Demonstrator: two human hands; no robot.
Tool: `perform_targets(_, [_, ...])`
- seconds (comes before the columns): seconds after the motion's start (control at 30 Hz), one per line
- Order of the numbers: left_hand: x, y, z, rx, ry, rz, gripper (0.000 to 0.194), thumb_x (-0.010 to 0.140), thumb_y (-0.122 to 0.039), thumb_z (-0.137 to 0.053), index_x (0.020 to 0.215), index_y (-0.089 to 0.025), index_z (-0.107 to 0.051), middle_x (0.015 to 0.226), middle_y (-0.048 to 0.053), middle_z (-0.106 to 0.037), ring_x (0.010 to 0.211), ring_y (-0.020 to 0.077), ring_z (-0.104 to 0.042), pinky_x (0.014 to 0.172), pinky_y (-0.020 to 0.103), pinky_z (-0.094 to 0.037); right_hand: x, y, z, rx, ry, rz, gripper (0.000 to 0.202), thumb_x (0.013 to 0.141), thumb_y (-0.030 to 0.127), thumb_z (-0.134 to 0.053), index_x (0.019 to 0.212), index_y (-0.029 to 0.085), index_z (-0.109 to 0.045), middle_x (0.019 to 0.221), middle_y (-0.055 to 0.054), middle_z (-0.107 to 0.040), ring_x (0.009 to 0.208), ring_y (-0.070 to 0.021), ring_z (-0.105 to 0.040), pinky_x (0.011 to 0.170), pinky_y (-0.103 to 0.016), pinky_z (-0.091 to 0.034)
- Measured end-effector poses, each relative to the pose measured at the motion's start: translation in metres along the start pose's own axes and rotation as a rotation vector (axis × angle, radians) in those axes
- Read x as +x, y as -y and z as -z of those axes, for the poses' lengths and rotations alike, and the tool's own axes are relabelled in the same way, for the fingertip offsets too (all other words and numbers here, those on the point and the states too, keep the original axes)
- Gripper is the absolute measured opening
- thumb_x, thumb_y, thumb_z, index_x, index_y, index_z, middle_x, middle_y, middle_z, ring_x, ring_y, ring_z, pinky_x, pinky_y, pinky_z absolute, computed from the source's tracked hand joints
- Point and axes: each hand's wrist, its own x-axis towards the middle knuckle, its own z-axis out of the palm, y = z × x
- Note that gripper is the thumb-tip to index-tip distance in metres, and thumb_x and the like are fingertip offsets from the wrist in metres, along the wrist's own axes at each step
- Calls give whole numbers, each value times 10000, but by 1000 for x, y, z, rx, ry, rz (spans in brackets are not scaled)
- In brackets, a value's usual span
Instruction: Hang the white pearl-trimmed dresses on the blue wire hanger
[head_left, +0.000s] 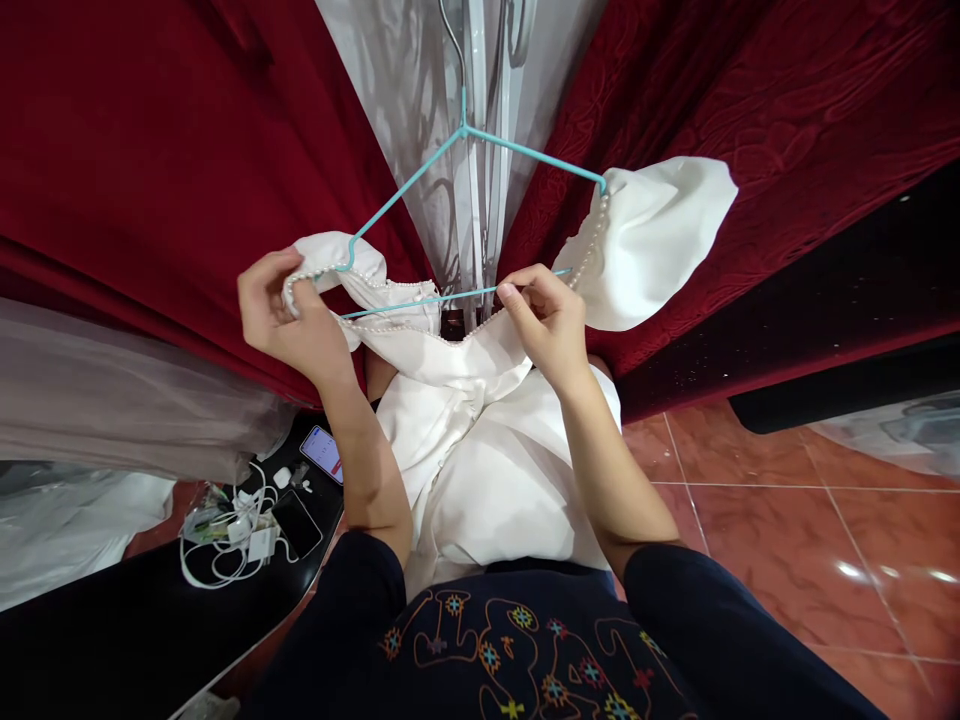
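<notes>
A white dress (510,450) with pearl-beaded edging lies across the lap, its top raised around a light blue hanger (409,183). My left hand (289,315) pinches the beaded edge of the sleeve at the hanger's left end. My right hand (551,320) has thumb and fingers closed on the hanger's lower bar, close to the neckline. A puffed white sleeve (652,240) hangs from the hanger's right end. The hanger's metal hook points up toward white metal poles.
Red curtains (172,130) hang on both sides of white poles (472,180). At the lower left, a black table (97,620) bears a lit phone (322,453), a dark phone (297,524) and tangled white cables (217,575). Red floor tiles (780,540) show at right.
</notes>
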Motion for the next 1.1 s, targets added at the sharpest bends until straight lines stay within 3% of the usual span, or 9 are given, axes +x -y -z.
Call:
perform_targets(0.17, [23,31,15,-35,-216,38,322,831,71,-394,932,-180,-569,920,24,-625,907,143,-680,1006,332,-556,1,6,6,-9,-14,-6,442,979,677,-677,928,238,-683,658,43,-397,600,-92,-330,605,-297,-265])
perform_targets(0.3, [18,62,44,11,-241,87,240,888,-3,-501,986,-219,-539,991,7,-631,996,145,-657,1078,356,-529,-1,7,6,10,-3,-30,449,966,688,-688,936,240,-686,646,47,-394,595,-94,-320,602,-300,-250])
perform_targets(0.4, [-5,65,63,51,-52,180,185,865,-84,-658,973,-224,-603,971,-16,-684,968,144,-677,1037,358,-559,-3,6,1,45,19,-35,453,965,693,-687,955,241,-695,649,48,-395,596,-92,-318,599,-298,-253])
perform_targets(0.5, [-32,53,70,-4,298,326,225,824,-284,-850,961,-200,-692,949,-2,-728,931,156,-733,954,328,-598,-4,5,-6,50,12,-38,469,962,712,-678,964,243,-691,657,46,-417,597,-93,-340,601,-295,-273])
perform_targets(0.6, [-52,38,58,-108,598,484,302,797,-373,-913,995,-202,-764,970,27,-794,950,174,-786,944,302,-616,-5,4,-11,54,-5,-41,464,961,710,-681,959,246,-677,675,41,-443,600,-94,-354,597,-290,-278])
perform_targets(0.67, [-64,28,42,-204,668,515,330,817,-421,-919,1041,-212,-797,1015,49,-827,986,191,-805,946,303,-625,-6,3,-11,66,-16,-31,442,971,686,-683,950,245,-675,685,39,-446,600,-92,-347,593,-289,-267])
perform_targets(0.83, [-90,2,8,-390,568,389,268,962,-480,-811,1055,-229,-817,1074,76,-846,1081,244,-812,1004,375,-636,-6,4,-7,80,-34,-7,398,991,637,-685,957,241,-691,695,35,-463,610,-89,-370,595,-283,-277])
perform_targets(1.03, [-101,-11,-4,-353,397,339,276,992,-513,-763,1033,-240,-774,1025,48,-816,994,217,-804,977,372,-639,-6,14,-10,3,-50,27,349,988,592,-712,980,247,-758,666,37,-498,587,-83,-383,570,-274,-303])
perform_targets(1.1, [-101,-11,-6,-375,370,300,259,991,-488,-762,1006,-229,-763,1006,43,-805,983,209,-802,965,360,-634,-5,17,-6,-33,-135,83,320,991,563,-717,1025,251,-778,700,26,-541,592,-87,-424,573,-276,-351])
